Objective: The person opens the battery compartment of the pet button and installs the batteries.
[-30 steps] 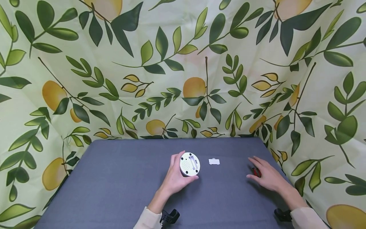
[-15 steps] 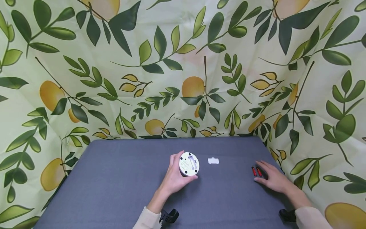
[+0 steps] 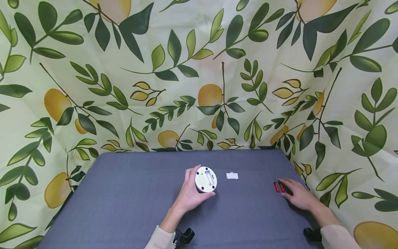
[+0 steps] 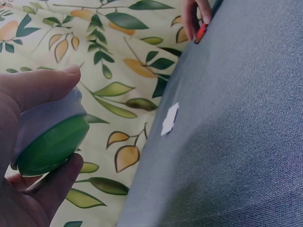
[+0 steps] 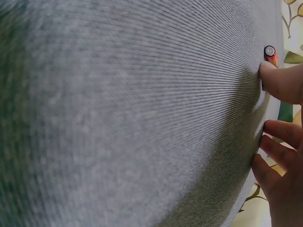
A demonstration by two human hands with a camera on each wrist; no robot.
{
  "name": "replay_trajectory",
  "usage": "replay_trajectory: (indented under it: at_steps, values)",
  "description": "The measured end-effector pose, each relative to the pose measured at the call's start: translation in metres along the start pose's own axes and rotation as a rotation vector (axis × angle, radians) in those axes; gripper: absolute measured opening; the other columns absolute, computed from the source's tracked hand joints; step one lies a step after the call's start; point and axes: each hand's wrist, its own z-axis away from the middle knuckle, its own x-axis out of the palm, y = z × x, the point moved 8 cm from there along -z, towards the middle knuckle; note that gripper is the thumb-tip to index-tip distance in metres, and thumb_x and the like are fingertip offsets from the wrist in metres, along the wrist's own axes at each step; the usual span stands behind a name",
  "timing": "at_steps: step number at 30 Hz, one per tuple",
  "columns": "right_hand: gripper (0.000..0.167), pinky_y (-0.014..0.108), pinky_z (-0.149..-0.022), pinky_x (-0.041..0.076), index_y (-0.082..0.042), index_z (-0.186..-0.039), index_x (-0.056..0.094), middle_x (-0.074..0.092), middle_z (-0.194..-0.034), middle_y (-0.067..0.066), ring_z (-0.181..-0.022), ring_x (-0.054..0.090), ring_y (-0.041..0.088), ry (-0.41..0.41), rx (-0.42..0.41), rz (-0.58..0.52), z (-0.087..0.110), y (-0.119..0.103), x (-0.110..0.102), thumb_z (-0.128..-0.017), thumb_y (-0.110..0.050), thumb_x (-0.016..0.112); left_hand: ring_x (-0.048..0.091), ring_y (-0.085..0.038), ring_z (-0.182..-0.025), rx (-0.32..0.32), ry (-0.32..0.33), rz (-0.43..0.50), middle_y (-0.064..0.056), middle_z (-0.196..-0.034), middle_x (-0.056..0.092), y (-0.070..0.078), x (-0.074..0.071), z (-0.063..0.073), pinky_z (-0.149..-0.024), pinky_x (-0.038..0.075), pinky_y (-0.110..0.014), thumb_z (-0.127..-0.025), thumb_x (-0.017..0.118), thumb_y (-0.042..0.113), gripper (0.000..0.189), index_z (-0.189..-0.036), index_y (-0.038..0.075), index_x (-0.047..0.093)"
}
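Note:
My left hand (image 3: pixel 190 193) grips a round white device (image 3: pixel 202 179) by its sides, thumb below and fingers above. Its flat base shows small dark feet, a dotted speaker grille and an uncovered, vacant battery slot; the left wrist view shows a green part (image 4: pixel 54 146) on the other side. Far to the right, two red batteries (image 3: pixel 276 187) lie side by side on the table. Close against the right-hand one is my right hand (image 3: pixel 296 195), its fingers relaxed and thumb apart from them. One battery (image 5: pixel 270 53) shows past the thumb in the right wrist view.
A small white battery cover (image 3: pixel 232 175) lies on the grey cloth-covered table (image 3: pixel 130 200), between the device and the batteries. A patterned fabric (image 3: pixel 186 79) with leaves and fruit hangs behind the table and along its sides.
My right hand has drawn back to the right from over the batteries, which are now both visible, and settled lower beside them. The left hand keeps the device almost in place.

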Motion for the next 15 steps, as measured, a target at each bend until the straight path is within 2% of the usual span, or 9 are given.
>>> replay_trajectory:
  at_steps: [6,15]
  values:
    - [0.045,0.069,-0.094,0.040,0.004,-0.130,0.062,0.054,-0.129,0.038,-0.119,0.050,0.059,0.037,-0.020,0.019,0.0009,-0.0037,-0.0036,-0.090,-0.013,0.074,0.053,-0.022,-0.117,-0.001,0.001,-0.002,-0.007,-0.137,0.041,0.0008,-0.0003,0.0002,-0.098,0.046,-0.045,-0.067,0.094,0.035,0.103,-0.152,0.017,0.038]
    - [0.042,0.068,-0.096,0.039,0.007,-0.122,0.064,0.055,-0.128,0.039,-0.119,0.049,0.059,0.095,0.001,-0.004,0.0020,-0.0021,-0.0031,-0.089,-0.017,0.076,0.053,-0.021,-0.116,-0.001,-0.001,-0.007,-0.007,-0.137,0.041,0.0009,0.0001,0.0009,-0.097,0.046,-0.045,-0.068,0.093,0.035,0.103,-0.152,0.016,0.038]
